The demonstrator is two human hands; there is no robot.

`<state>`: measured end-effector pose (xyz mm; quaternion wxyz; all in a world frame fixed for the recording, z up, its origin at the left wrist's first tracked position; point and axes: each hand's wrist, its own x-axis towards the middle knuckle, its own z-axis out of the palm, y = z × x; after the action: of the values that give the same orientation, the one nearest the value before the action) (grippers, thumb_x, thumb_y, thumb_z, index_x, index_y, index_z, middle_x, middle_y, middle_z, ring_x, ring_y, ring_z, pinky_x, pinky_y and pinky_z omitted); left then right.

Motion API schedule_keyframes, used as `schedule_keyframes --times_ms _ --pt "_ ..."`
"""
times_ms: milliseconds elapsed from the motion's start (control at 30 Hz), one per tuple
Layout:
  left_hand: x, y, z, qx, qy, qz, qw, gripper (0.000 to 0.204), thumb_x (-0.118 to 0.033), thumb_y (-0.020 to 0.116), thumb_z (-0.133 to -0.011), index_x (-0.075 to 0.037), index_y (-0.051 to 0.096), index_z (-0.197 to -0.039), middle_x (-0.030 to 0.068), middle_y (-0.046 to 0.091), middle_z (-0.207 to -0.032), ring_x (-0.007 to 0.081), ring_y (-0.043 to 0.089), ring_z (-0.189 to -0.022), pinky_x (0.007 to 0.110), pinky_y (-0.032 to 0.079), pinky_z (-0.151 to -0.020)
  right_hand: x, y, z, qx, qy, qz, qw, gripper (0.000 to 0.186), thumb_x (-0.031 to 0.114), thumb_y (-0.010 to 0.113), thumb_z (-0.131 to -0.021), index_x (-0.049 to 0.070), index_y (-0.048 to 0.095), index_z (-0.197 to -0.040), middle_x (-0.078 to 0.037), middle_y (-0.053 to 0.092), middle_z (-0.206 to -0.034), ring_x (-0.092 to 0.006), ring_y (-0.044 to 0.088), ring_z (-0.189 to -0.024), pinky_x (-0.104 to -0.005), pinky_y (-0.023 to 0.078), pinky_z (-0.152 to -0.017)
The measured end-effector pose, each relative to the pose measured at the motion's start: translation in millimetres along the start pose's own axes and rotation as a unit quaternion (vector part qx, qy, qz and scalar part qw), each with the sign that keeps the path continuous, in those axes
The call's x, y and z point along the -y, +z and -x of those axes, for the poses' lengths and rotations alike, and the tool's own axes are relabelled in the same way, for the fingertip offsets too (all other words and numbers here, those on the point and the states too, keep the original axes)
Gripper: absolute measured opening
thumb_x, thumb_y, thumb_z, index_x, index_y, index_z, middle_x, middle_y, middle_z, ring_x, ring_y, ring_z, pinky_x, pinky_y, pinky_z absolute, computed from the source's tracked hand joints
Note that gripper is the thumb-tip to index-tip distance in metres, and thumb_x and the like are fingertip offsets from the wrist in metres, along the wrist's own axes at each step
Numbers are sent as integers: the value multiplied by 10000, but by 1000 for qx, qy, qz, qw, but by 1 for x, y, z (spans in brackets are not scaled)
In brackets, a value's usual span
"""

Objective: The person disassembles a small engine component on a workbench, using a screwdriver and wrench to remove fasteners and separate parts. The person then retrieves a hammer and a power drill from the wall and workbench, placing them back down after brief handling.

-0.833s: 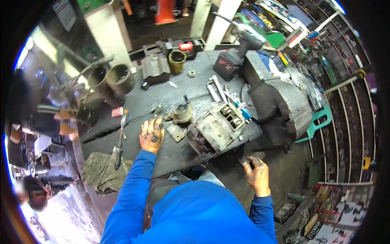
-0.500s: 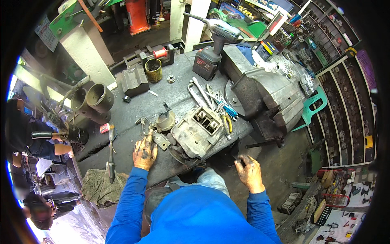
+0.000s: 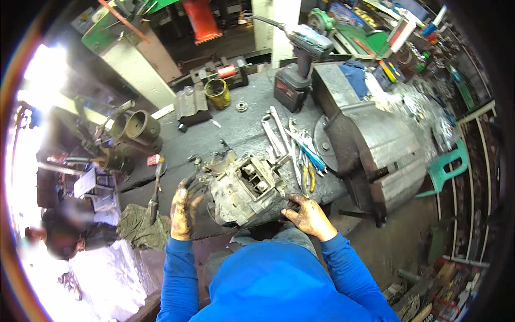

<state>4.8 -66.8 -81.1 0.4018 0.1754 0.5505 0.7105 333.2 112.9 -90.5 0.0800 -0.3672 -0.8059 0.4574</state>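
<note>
A greasy grey metal housing (image 3: 244, 188), open on top, lies at the near edge of the dark workbench (image 3: 236, 126). My left hand (image 3: 184, 209), black with grease, rests against its left side with fingers curled on it. My right hand (image 3: 308, 216) grips its lower right corner. Both blue sleeves come up from the bottom of the view.
Wrenches (image 3: 276, 137) and blue-handled pliers (image 3: 308, 161) lie right of the housing. A cordless impact driver (image 3: 300, 64), a yellow can (image 3: 218, 94) and a big grey casting (image 3: 370, 145) stand behind. A rag (image 3: 138, 228) and hammer (image 3: 154, 193) lie left. Another person (image 3: 64, 236) crouches at left.
My right hand has come up from beside the bench onto the housing's right corner. My left hand has shifted from the small parts onto the housing's left side.
</note>
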Motion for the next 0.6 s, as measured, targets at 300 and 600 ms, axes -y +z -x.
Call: schedule_keyframes --times_ms 300,600 --pt "-24 80 3 81 13 -148 986 741 -555 470 -1075 53 555 -1489 196 576 -1512 267 498 -1430 403 317 -1228 10 -5 -43 191 -56 -79 977 1068 455 919 -817 -180 397 -1499 -399 528 -1444 -445 497 -1426 -459 411 -1190" --pt "-22 52 -8 82 -96 -130 983 699 -537 489 -1093 46 573 -1470 156 650 -1432 232 599 -1323 380 435 -1159 2 6 -58 320 37 -98 942 746 355 940 -816 -23 640 -1385 -185 732 -1227 -213 641 -1052 -382 519 -964"
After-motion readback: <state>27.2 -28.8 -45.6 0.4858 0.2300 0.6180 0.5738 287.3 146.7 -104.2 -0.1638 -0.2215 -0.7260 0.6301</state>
